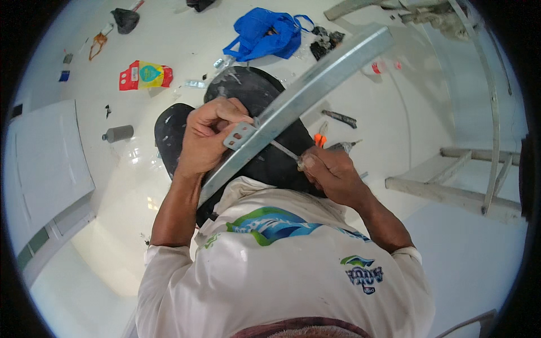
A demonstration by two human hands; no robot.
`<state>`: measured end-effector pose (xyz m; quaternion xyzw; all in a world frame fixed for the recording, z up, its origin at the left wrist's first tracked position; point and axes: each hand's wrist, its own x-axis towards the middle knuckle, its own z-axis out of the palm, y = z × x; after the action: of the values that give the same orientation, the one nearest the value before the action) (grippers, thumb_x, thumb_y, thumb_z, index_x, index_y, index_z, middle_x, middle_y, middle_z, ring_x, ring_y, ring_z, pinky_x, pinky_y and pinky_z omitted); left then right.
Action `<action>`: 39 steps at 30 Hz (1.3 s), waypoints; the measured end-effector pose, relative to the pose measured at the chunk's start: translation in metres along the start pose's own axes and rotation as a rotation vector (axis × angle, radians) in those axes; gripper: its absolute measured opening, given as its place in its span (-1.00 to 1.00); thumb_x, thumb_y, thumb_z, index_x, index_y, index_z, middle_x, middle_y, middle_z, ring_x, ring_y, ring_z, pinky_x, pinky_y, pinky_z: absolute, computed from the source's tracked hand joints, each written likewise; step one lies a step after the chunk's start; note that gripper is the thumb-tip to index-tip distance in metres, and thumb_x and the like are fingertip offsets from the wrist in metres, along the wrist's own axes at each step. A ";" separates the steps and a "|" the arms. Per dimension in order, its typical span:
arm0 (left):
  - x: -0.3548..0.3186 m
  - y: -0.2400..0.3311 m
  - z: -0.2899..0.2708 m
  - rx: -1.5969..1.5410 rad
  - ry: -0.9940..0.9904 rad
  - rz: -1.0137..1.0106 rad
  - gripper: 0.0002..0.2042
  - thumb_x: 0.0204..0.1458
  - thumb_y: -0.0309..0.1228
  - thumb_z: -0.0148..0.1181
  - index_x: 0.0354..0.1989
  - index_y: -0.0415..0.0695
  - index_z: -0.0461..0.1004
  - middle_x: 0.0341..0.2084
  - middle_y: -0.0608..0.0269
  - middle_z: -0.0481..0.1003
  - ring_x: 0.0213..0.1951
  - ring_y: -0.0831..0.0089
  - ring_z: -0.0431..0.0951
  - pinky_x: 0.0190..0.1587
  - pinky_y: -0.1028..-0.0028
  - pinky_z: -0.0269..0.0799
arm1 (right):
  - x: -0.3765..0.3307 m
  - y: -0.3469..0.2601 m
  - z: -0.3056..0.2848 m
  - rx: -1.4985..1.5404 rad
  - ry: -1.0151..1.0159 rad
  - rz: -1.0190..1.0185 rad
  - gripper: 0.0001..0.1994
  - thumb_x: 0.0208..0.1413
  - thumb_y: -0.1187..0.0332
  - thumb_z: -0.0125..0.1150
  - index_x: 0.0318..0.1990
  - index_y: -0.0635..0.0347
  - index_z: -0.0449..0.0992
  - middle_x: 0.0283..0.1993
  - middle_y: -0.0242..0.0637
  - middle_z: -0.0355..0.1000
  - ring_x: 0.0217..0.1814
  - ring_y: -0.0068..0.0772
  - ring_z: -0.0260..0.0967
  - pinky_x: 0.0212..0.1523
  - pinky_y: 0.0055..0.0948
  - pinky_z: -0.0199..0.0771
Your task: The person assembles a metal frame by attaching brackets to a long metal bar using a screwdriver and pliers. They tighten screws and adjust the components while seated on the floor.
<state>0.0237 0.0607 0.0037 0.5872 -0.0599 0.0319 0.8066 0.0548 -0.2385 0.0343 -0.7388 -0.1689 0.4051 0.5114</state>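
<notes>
A long grey metal channel [324, 81] lies slantwise across my lap, its far end up to the right. My left hand [208, 132] is closed, pinching a small perforated metal bracket [239, 136] against the channel's left side. In my right hand [332, 173], closed round the handle, is a screwdriver [285, 151]. Its thin shaft points up and left and meets the channel's right side across from the bracket. The tip is hidden by the channel, and any screw there is too small to make out. My knees [242, 87] in dark trousers are under the channel.
On the pale floor lie a blue bag [262, 35], a red and yellow pouch [145, 75], a grey bottle [118, 133], orange-handled pliers [320, 137] and a dark slim tool [340, 119]. A paint-stained ladder [445, 191] stands right; a white panel [51, 169] is left.
</notes>
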 end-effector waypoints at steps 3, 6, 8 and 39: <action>-0.002 0.000 -0.005 -0.036 -0.006 -0.031 -0.91 0.19 -0.60 0.44 -0.15 -0.26 0.72 -0.26 0.23 0.63 -0.20 0.53 0.61 -0.13 0.54 0.50 | 0.005 -0.001 -0.006 0.213 -0.117 0.134 -0.59 0.61 0.13 -0.03 -0.20 0.23 0.59 -0.50 -0.41 0.35 -0.47 -0.60 0.30 -0.37 -0.46 0.42; -0.002 0.000 -0.003 -0.009 0.019 -0.047 -0.90 0.18 -0.56 0.46 -0.17 -0.24 0.71 -0.27 0.23 0.63 -0.22 0.53 0.60 -0.12 0.52 0.50 | 0.008 0.004 -0.009 0.293 -0.196 0.164 -0.55 0.62 0.06 -0.06 -0.20 0.22 0.58 -0.47 -0.48 0.35 -0.45 -0.65 0.30 -0.38 -0.48 0.40; 0.002 0.000 0.001 0.009 0.056 -0.043 -0.87 0.15 -0.48 0.50 -0.19 -0.21 0.69 -0.30 0.20 0.62 -0.25 0.49 0.57 -0.14 0.49 0.46 | 0.006 0.004 -0.005 0.246 -0.131 0.159 -0.57 0.60 0.06 -0.02 -0.20 0.21 0.58 -0.46 -0.39 0.39 -0.46 -0.52 0.36 -0.37 -0.41 0.43; 0.000 -0.001 -0.004 -0.013 -0.068 -0.123 -0.95 0.23 -0.56 0.42 -0.18 -0.21 0.68 -0.27 0.35 0.60 -0.19 0.63 0.56 -0.09 0.53 0.50 | 0.007 0.003 0.038 -0.588 0.437 -0.317 -0.70 0.51 0.20 0.11 -0.19 0.28 0.51 -0.43 0.08 0.46 -0.38 0.19 0.51 -0.29 0.02 0.46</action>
<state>0.0239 0.0638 0.0016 0.5851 -0.0512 -0.0381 0.8084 0.0292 -0.2118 0.0231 -0.8872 -0.2767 0.0887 0.3584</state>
